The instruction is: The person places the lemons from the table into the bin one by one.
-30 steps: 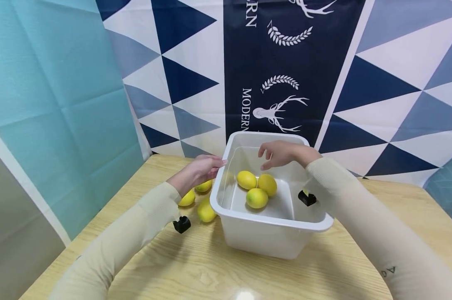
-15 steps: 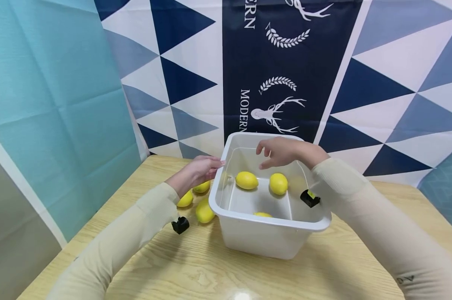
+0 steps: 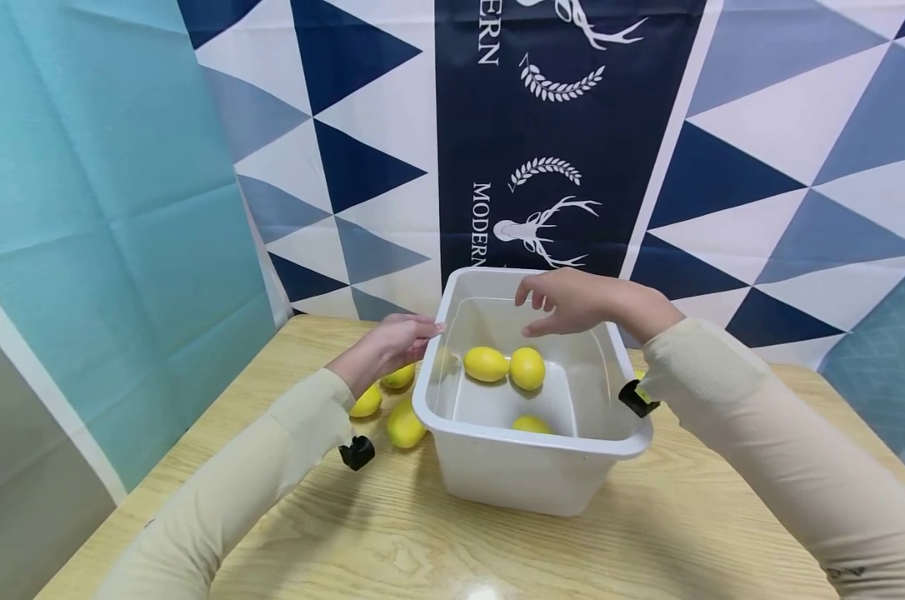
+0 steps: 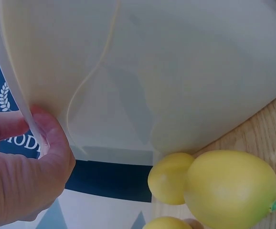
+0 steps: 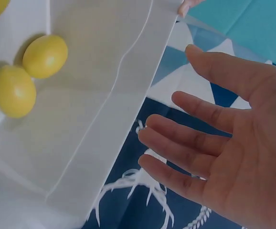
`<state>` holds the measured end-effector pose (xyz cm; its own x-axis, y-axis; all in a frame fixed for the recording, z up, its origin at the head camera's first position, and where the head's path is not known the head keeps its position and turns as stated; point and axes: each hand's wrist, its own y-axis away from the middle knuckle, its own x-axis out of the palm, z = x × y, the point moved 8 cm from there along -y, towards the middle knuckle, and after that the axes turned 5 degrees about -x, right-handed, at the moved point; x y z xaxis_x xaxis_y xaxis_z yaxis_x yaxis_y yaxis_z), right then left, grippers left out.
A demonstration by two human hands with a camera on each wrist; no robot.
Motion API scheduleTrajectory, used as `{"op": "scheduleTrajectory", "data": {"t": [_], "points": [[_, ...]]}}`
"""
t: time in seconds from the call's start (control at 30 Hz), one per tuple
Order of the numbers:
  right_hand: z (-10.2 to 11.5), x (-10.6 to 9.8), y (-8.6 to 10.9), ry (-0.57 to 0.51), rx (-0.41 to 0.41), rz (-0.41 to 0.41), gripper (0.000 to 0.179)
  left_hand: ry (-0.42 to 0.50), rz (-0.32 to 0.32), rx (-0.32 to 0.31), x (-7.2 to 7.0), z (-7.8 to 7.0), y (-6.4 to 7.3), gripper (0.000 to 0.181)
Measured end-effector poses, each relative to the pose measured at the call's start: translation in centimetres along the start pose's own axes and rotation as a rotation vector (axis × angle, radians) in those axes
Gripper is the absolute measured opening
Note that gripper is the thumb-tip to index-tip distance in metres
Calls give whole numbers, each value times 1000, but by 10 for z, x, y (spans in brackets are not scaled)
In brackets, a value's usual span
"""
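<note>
A white plastic bin (image 3: 508,471) stands on the wooden table, several yellow lemons about it. My left hand (image 3: 396,340) pinches the bin's left rim between thumb and fingers, as the left wrist view shows closely. Over the bin's far part hovers my right hand (image 3: 568,300), its fingers loosely bent and nothing in them. Two lemons touch inside: a left lemon (image 3: 486,364) and a right lemon (image 3: 527,368). Another lemon (image 3: 531,424) is partly hidden behind the front wall. Outside, left of the bin, lie a large lemon (image 4: 231,188) and smaller lemons, partly covered by my left arm.
Behind the table (image 3: 392,533) hangs a patterned cloth (image 3: 370,158) with triangles and deer heads. A teal cloth (image 3: 122,208) covers the left side. Something yellow (image 3: 638,379) shows beside my right sleeve, mostly hidden.
The lemons in the bin have rolled apart from a cluster; one went to the front, another swung right and then back left. My right hand has shifted slightly right. The left keeps its grip.
</note>
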<state>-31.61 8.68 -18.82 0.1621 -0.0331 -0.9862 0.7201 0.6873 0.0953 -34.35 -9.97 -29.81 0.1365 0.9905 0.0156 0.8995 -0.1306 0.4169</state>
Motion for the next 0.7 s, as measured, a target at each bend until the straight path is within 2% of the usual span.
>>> {"op": "scheduleTrajectory", "data": {"t": [0.23, 0.7], "points": [[-21, -3, 14, 23, 29, -39, 40, 8, -5, -11, -3, 3, -1, 42], [-65, -12, 46, 48, 64, -201, 42, -2, -5, -6, -1, 0, 0, 40]]}}
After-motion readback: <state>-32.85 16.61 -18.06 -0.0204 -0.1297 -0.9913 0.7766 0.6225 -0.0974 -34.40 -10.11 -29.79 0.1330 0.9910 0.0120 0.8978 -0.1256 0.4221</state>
